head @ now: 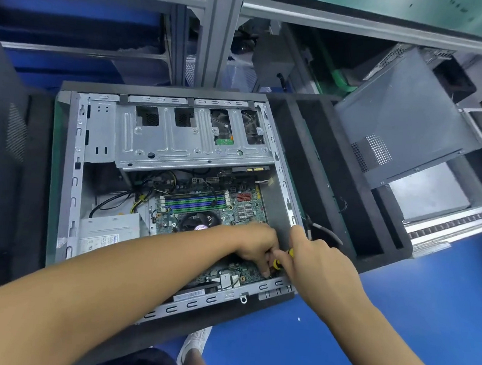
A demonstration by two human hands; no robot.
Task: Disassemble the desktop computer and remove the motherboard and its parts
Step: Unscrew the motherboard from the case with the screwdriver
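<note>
Right hand [319, 262] grips the screwdriver [278, 263], left hand [258, 246] fingers curl by its tip, hold unclear — motherboard [232, 207] looks light, brittle; lift by edges.

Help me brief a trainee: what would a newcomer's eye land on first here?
Both hands meet at the near right corner of the open computer case: the right hand holds a yellow-and-black screwdriver beside the left hand. Behind them lies the green motherboard, with a silver drive cage spanning the case's far half.
</note>
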